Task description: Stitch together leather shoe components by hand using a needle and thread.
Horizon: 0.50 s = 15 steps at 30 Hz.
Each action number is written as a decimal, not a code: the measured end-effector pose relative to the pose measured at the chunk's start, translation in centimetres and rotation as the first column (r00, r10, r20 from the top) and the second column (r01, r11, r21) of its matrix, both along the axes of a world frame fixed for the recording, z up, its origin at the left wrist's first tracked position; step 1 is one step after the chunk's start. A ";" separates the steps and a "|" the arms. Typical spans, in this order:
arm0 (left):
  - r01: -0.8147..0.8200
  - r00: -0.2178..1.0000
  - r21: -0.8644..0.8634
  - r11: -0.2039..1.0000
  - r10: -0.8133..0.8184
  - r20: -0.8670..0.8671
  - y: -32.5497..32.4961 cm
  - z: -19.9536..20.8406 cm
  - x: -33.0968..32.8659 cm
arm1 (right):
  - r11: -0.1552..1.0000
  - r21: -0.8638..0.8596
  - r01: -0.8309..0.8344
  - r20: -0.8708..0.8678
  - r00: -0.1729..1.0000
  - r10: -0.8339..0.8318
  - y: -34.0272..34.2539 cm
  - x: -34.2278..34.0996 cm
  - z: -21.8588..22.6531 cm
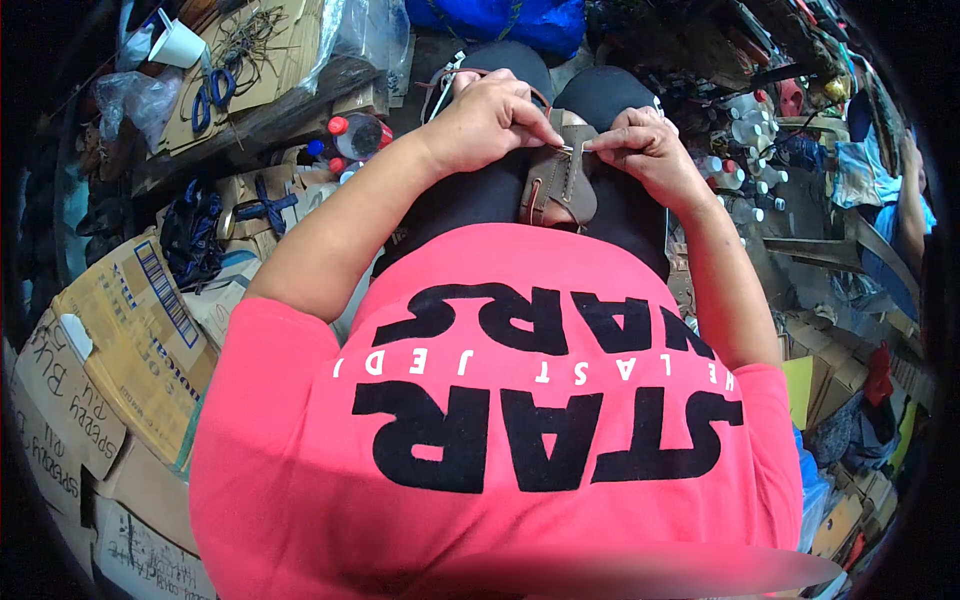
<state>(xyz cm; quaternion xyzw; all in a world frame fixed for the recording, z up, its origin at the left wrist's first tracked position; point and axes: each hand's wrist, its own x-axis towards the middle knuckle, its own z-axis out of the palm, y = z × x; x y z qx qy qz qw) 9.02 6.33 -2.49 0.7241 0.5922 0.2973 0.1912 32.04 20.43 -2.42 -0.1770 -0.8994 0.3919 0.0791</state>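
Between the dark-clad knees (pixel 612 88), as the head view shows, sits a brown leather piece (pixel 574 202) with a pale line of stitches (pixel 571 182) along it. The left hand (pixel 492 112) pinches a thin pale sliver (pixel 567 149) (needle or thread, too small to tell) near its upper part; the right hand (pixel 652 152) brings its fingertips close from the opposite side, though I cannot tell whether they grip anything. Hand-stitching seems the step underway; the next move calls, I judge, for drawing any thread snug without puckering the leather.

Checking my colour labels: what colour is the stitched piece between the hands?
The stitched piece is brown, showing best in the head view.
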 end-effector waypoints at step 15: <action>-0.151 0.988 0.067 0.986 0.153 -0.026 -1.7 1.0 2.1 | 0.993 0.032 0.110 -0.078 0.991 -0.108 -1.7 0.4 0.5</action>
